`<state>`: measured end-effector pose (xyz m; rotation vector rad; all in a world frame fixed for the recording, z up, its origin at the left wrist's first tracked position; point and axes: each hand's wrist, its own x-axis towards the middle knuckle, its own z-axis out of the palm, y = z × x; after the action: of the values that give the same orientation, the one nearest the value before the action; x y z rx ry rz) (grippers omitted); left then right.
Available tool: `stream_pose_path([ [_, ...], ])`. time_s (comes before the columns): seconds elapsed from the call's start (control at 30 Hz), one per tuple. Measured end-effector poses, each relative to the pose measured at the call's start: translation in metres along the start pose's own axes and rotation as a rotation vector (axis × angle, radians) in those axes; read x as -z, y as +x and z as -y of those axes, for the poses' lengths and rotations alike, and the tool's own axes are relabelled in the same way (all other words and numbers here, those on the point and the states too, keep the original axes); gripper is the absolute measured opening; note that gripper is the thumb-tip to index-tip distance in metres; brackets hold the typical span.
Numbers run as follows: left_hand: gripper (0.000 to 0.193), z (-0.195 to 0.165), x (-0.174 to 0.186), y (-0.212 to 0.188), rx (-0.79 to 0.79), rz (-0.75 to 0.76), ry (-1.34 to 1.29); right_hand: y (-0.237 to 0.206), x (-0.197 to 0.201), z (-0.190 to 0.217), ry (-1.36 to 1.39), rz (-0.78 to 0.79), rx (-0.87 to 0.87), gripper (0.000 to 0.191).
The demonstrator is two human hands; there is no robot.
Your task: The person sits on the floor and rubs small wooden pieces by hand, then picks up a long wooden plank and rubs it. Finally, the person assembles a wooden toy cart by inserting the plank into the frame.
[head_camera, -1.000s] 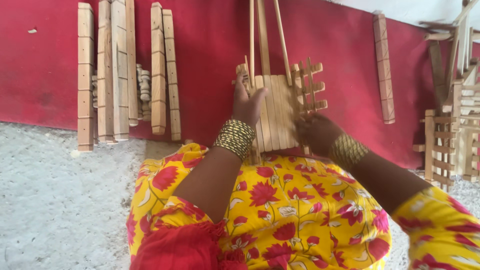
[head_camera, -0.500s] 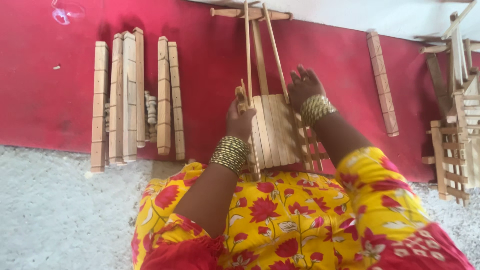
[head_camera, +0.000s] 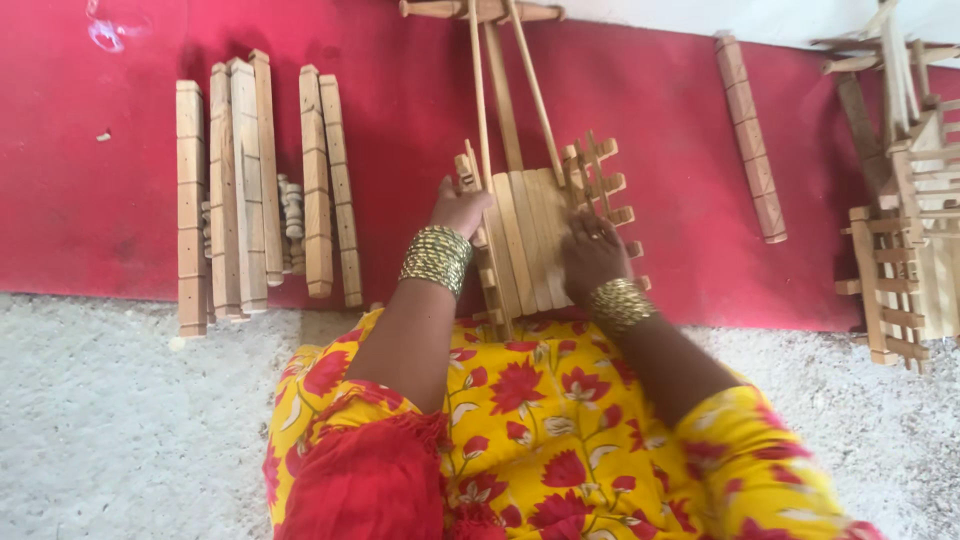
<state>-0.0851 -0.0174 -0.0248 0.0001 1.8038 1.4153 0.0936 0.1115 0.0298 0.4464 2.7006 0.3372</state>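
Note:
A small wooden slatted frame (head_camera: pixel 530 230) with long thin sticks rising from it lies on the red mat in front of my lap. My left hand (head_camera: pixel 458 208) grips the frame's left notched edge. My right hand (head_camera: pixel 592 252) presses flat on the slats near the right side rail, fingers together. Both wrists wear gold bangles. My lap is covered in yellow cloth with red flowers.
Several long wooden bars (head_camera: pixel 262 190) lie side by side on the red mat (head_camera: pixel 90 200) at the left. A single bar (head_camera: pixel 751 138) lies at the right, with finished wooden frames (head_camera: pixel 900 220) beyond it. Grey-white rough floor (head_camera: pixel 120 430) lies below the mat.
My right hand came down from the frame's upper right onto the slats. My left hand kept its grip on the left edge. The view shifted slightly.

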Motion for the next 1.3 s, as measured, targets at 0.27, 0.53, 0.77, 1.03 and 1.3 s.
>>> stream_pose_path([
  [0.27,0.084,-0.02,-0.036,-0.056,-0.367,0.143,-0.644,0.025,0.012,0.045,0.182,-0.293,0.177,0.059],
  [0.53,0.09,-0.021,-0.034,-0.101,-1.006,-0.105,0.051,0.067,0.035,-0.005,0.982,-0.833,-0.097,0.008],
  [0.77,0.095,-0.002,-0.029,-0.099,-1.176,-0.002,0.157,0.085,0.17,-0.105,0.095,-0.818,-0.311,0.016],
  [1.03,0.095,-0.014,-0.031,-0.091,-1.234,0.226,0.031,0.045,0.124,-0.044,0.661,-1.368,0.018,0.033],
  [1.3,0.099,-0.016,-0.018,-0.091,-1.186,0.222,0.194,0.042,0.12,-0.026,1.978,-1.093,-0.158,0.029],
])
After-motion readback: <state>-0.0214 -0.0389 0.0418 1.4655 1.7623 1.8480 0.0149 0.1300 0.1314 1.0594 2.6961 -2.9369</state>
